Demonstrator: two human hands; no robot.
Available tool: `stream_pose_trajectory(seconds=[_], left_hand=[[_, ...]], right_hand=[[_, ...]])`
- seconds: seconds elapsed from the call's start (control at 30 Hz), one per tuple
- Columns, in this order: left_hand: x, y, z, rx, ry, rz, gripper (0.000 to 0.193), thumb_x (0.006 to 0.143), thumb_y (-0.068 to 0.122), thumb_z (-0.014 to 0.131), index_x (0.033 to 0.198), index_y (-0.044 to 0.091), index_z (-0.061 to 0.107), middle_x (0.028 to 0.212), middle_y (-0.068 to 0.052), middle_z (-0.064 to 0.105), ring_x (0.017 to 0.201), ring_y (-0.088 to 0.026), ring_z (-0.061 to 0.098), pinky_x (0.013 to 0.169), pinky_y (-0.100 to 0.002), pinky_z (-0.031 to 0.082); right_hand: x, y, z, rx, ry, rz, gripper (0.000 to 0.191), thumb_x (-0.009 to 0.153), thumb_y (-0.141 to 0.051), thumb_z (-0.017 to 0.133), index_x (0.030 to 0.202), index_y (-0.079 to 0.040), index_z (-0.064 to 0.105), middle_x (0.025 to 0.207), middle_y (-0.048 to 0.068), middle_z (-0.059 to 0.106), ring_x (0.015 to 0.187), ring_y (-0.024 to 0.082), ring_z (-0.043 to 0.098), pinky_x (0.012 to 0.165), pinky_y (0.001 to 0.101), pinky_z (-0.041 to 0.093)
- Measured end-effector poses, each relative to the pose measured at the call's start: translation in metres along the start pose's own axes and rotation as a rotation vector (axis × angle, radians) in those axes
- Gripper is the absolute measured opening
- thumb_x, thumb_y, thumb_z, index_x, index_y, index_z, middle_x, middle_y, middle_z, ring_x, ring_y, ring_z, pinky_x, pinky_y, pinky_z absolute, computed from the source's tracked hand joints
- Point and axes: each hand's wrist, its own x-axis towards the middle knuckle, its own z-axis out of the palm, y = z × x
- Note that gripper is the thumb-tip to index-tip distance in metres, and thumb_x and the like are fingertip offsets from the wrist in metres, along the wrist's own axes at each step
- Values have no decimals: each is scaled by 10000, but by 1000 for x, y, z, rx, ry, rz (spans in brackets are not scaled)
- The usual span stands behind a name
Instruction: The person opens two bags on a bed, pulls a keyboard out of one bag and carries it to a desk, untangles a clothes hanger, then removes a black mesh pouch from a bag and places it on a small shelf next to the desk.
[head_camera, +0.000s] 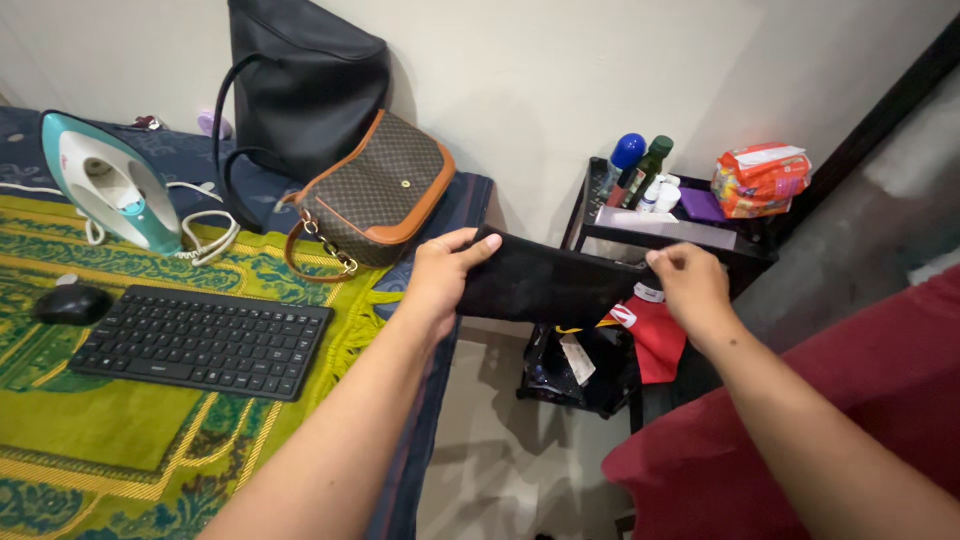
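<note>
Black cloth (548, 285): a dark, soft piece stretched flat between both hands, held in the air over the gap between the desk (120, 440) and a small black shelf unit (680, 235).
Doing it well: my judgement is that even tension from both ends keeps the piece flat; the two grips should stay level so the top edge does not sag or twist.
Left hand (440, 275): fingers together, pinched on the cloth's left end, thumb on top near the upper edge.
Right hand (690, 280): fingers closed on the right end (thumb and forefinger at the top corner), just in front of the shelf unit.
On the desk: a green patterned mat (130, 420), a black keyboard (200, 342), a black mouse (72, 303), a teal and white iron (110, 185), a brown patterned handbag (375, 195) and a large black bag (300, 85).
On the shelf unit: bottles (640, 170) and an orange packet (762, 180); red fabric (655, 335) hangs below.
</note>
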Motion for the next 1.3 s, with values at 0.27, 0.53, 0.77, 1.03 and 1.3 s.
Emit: stream_pose_trajectory(seconds=[0.27,0.53,0.77,1.03,1.3], left_hand=[[22,-1,12,45,-202,-154,195,890,172,765,1002,12,765,899,-54,761,780,-144,711,714,-295,578],[54,-41,50,107,-266,-297,234,859,147,769,1049,11,764,895,-95,771,745,-184,732,676,-328,602],[107,-111,74,295,-33,17,305,864,121,798,1148,16,754,1012,-113,780,845,-148,708,714,-292,567],[111,-161,68,50,110,-369,370,893,136,714,1240,19,666,1036,-146,721,855,-236,703,743,-387,576],[113,-249,38,150,195,-348,355,925,209,717,1225,21,684,1070,-88,748,955,-178,684,840,-327,540]], right_hand=[[-41,-43,-8,86,-534,-295,596,767,-262,864,1293,-76,652,1174,66,732,1098,177,667,962,338,489],[-46,-31,1,160,-714,-213,312,852,-147,756,1141,-31,738,949,59,815,885,138,709,841,323,565],[-35,37,18,269,-587,322,175,919,-79,687,1056,3,759,910,95,778,815,192,706,791,368,557],[18,157,50,771,-391,895,224,954,37,575,1171,68,625,1145,192,686,1020,372,677,928,533,555],[95,225,128,1080,-343,1097,345,961,47,478,1291,-12,561,1331,171,624,1276,375,595,1137,564,436]])
